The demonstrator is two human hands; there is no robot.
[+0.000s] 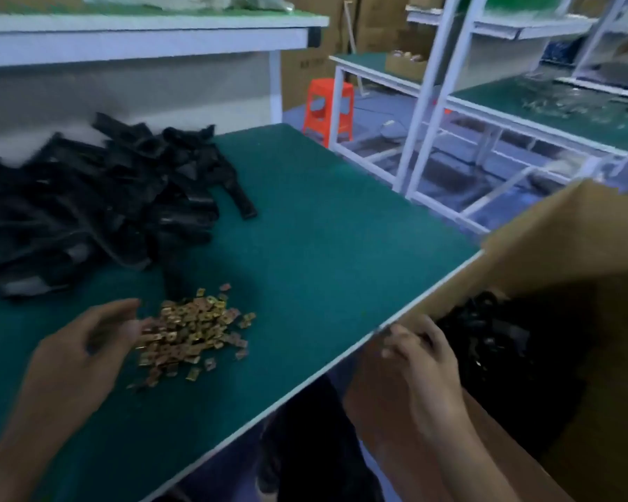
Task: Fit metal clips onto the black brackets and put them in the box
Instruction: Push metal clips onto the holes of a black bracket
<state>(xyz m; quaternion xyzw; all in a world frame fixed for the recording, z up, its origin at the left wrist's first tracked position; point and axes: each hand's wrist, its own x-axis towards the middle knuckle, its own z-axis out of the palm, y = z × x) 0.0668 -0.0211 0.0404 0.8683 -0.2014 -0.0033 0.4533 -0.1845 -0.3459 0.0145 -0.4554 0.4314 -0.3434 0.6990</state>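
Observation:
A heap of black brackets [98,197] lies at the back left of the green table [323,230]. A pile of small gold metal clips [193,331] sits near the front edge. My left hand [84,349] hovers at the left edge of the clip pile, fingers loosely spread and fingertips touching the clips. A cardboard box [559,255] stands to the right of the table, below its edge, with several black brackets [493,342] inside. My right hand [425,367] is over the box's near left corner, fingers loosely curled, with nothing visible in it. The picture is blurred.
A white shelf [142,34] runs above the back of the table. An orange plastic stool [329,106] stands on the floor beyond the table. White-framed workbenches with green tops [544,106] fill the right background.

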